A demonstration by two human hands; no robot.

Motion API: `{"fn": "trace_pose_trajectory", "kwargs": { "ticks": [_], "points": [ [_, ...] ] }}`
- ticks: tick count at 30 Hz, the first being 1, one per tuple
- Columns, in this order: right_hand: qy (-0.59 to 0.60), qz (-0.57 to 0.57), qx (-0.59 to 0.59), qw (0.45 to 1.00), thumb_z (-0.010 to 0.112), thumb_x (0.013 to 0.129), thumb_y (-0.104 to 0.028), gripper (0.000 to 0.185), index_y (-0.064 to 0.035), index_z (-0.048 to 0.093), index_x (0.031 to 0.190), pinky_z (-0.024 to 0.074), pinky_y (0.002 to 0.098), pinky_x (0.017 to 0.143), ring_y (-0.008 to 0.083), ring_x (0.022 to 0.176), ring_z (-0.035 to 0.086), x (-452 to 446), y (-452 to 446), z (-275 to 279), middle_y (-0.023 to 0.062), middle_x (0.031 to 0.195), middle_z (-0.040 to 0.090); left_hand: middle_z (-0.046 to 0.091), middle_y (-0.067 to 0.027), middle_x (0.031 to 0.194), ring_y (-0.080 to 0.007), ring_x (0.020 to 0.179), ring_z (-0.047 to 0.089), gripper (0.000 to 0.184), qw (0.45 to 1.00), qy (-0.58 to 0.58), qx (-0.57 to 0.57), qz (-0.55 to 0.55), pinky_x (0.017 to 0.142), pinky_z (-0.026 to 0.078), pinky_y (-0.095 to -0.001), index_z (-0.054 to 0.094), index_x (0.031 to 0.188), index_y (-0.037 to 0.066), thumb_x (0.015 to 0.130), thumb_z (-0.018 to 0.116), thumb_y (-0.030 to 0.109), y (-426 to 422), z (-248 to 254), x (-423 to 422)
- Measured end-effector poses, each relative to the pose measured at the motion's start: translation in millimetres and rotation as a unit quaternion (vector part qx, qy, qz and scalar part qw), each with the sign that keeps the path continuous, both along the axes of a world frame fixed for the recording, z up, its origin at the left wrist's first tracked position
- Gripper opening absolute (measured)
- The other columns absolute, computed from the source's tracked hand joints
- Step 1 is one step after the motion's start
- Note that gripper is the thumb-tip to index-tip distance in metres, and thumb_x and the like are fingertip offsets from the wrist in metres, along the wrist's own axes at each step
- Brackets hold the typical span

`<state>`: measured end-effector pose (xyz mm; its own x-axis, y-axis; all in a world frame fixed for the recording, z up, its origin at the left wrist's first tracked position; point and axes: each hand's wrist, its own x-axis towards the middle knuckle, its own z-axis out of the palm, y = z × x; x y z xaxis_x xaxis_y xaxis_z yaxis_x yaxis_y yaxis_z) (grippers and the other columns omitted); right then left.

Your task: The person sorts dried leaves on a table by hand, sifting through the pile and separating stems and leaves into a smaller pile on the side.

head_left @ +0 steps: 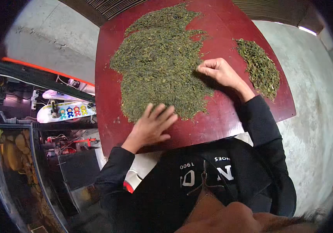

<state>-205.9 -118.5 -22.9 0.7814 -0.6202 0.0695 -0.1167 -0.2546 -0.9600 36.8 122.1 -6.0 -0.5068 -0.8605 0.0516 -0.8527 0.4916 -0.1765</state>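
A wide layer of dried green leaves, looking like tea (155,66), covers much of the red table (224,23). My left hand (153,126) is open at the layer's near edge, its fingers spread and the tips over the leaves. At the right edge of the same layer, my right hand (221,73) has thumb and fingers pinched together. Whatever may be between those fingertips is hidden or too small to name. A smaller heap of coarser, larger leaves (259,68) lies to the right, beyond my right wrist and apart from the main layer.
Left of the table, a skateboard deck with cartoon figures (69,112) sits on a cluttered shelf. A glass tank (13,155) holding brown stones stands lower left. Concrete floor (302,147) lies to the right. Ribbed brown panels (110,7) border the table's far corners.
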Motion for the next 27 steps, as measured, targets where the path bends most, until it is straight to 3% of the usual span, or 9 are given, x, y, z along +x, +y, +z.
{"fn": "trace_pose_trajectory", "kwargs": {
  "ticks": [4,10,14,16,19,27],
  "points": [
    [-0.045,-0.049,-0.004,0.998,0.062,0.094,-0.016,0.017,-0.0015,0.071,0.089,0.0397,0.0211,0.055,0.0048,0.06,0.045,-1,-3,-3,-0.005,0.069,0.057,0.036,-0.0014,0.152,-0.0268,0.134,0.033,0.069,0.98,-0.017,0.138,-0.143,0.111,0.023,-0.0487,0.045,0.138,0.018,0.08,0.06,0.051,6,-9,-16],
    [-0.04,-0.057,0.015,0.997,0.061,0.093,-0.015,0.017,-0.0018,0.072,0.092,0.0403,0.0205,0.056,0.0045,0.06,0.046,-3,-8,-3,-0.0052,0.069,0.058,0.033,0.0001,0.155,-0.0208,0.142,0.029,0.071,0.967,-0.02,0.18,-0.181,0.115,0.02,-0.0416,0.04,0.144,0.016,0.083,0.057,0.049,-44,-7,-26],
    [-0.073,-0.064,0.039,0.995,0.061,0.093,-0.016,0.018,-0.002,0.072,0.092,0.0398,0.0208,0.055,0.0044,0.06,0.046,-2,-12,-14,-0.005,0.069,0.058,0.031,0.0018,0.157,-0.0179,0.146,0.023,0.07,0.978,-0.046,0.067,-0.19,0.118,0.016,-0.042,0.038,0.147,0.018,0.085,0.055,0.046,-80,-21,-17],
    [-0.071,-0.071,0.038,0.994,0.061,0.093,-0.016,0.018,-0.0022,0.072,0.091,0.0396,0.0207,0.055,0.0044,0.06,0.045,-5,-13,-13,-0.0051,0.069,0.058,0.031,0.0022,0.158,-0.0167,0.149,0.02,0.066,0.973,-0.101,-0.075,-0.193,0.12,0.01,-0.0437,0.039,0.147,0.018,0.088,0.054,0.041,-95,-23,-12],
    [-0.065,-0.082,0.033,0.994,0.06,0.093,-0.016,0.018,-0.0025,0.072,0.091,0.0387,0.0207,0.054,0.0043,0.06,0.045,-5,-13,-10,-0.0053,0.069,0.057,0.034,0.0017,0.156,-0.0168,0.149,0.019,0.06,0.964,-0.157,-0.144,-0.163,0.121,0.007,-0.0465,0.042,0.146,0.018,0.09,0.054,0.036,-112,-7,-9],
    [-0.067,-0.093,0.034,0.993,0.06,0.095,-0.018,0.02,-0.0034,0.072,0.094,0.0348,0.0181,0.056,0.0026,0.061,0.044,-9,-18,-9,-0.0063,0.073,0.06,0.033,-0.0046,0.157,-0.024,0.149,0.016,0.059,0.988,-0.054,-0.129,-0.06,0.12,0.005,-0.0531,0.04,0.146,0.015,0.091,0.054,0.032,-143,11,9]
  ]
}}
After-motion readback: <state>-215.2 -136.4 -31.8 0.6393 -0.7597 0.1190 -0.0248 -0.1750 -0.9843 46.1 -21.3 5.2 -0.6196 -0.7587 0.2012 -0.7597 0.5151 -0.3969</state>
